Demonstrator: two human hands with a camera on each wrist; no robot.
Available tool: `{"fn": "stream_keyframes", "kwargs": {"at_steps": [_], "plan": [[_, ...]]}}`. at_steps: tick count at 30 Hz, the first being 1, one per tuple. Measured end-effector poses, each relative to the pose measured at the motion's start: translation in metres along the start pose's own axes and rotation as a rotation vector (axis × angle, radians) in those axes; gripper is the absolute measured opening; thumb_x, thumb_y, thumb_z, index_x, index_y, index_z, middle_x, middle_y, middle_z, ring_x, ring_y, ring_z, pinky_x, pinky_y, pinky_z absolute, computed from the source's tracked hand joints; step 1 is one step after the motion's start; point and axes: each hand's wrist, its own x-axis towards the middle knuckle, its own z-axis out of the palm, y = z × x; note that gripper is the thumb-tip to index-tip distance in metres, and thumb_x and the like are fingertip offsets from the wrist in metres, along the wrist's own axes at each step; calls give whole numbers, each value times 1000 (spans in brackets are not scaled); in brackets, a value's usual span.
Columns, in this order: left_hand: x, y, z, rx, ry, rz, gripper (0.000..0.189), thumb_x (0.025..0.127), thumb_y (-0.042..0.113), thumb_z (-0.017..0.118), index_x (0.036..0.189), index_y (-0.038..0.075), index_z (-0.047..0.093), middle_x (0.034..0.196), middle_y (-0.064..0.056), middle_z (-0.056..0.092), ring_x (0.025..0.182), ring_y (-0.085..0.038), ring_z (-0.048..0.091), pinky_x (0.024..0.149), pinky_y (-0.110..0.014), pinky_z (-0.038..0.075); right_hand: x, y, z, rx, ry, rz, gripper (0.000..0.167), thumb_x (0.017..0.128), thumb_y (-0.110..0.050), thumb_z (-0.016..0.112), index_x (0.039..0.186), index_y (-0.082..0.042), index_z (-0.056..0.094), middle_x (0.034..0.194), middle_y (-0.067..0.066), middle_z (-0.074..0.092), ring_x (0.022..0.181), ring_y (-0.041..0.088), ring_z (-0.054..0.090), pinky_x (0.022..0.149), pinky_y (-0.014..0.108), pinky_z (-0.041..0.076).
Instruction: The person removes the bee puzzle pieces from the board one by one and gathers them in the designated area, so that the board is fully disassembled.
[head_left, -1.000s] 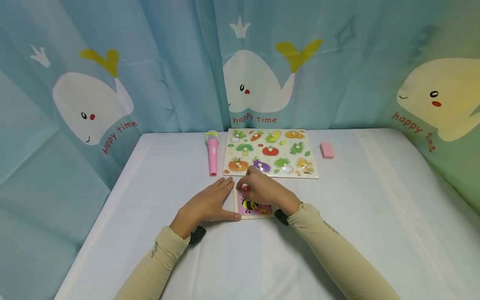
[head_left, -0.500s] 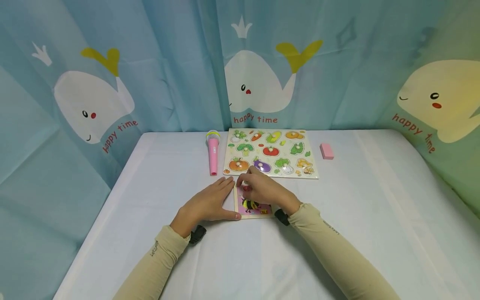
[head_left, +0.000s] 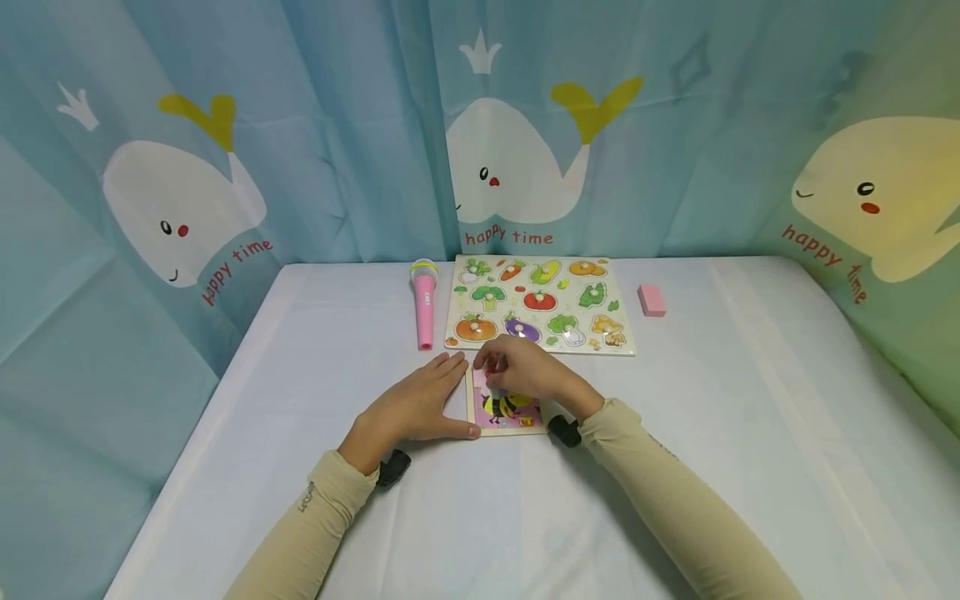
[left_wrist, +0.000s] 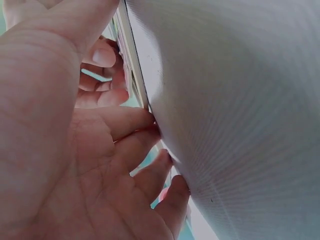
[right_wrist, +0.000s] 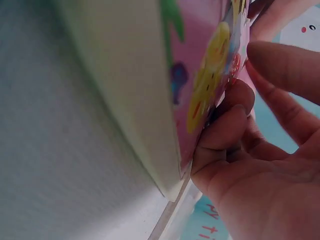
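A small square jigsaw puzzle (head_left: 510, 410) with a bee on pink and a pale wooden frame lies on the table in front of me. My left hand (head_left: 423, 406) spreads along its left side, thumb at the near left corner and fingertips by the far left corner. Over the upper part of the puzzle my right hand (head_left: 528, 369) curls its fingers, thumb and fingertips around a red-marked puzzle piece (right_wrist: 236, 65). The hand hides much of the puzzle's top and right. In the left wrist view, the left fingertips (left_wrist: 152, 118) are right at the frame's edge.
Behind the puzzle lies a vegetable peg board (head_left: 577, 329). A pink toy microphone (head_left: 424, 310) stands to its left on the white tabletop (head_left: 720, 400), and a pink block (head_left: 652, 301) to its right. A blue whale-print curtain (head_left: 360, 150) borders the back and sides.
My right hand's fingers have shifted slightly, showing more of the bee, and the red mark sits a little higher between them. My left hand has stayed in place.
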Motion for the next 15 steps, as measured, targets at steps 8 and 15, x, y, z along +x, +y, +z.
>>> {"fn": "stream_keyframes", "kwargs": {"at_steps": [8, 15], "plan": [[0, -1, 0, -2, -4, -6, 106, 93, 61, 77, 169, 4, 29, 177, -10, 23, 163, -30, 16, 128, -47, 23, 4, 1, -2, 88, -7, 90, 11, 100, 1, 68, 109, 1, 75, 95, 5, 71, 83, 16, 62, 78, 31, 54], [1, -1, 1, 15, -5, 9, 104, 96, 61, 73, 169, 4, 27, 176, -12, 23, 163, -30, 16, 129, -47, 22, 7, -2, -2, 115, 4, 117, 12, 100, 0, 66, 103, 0, 77, 92, 4, 72, 81, 16, 61, 76, 30, 53]]}}
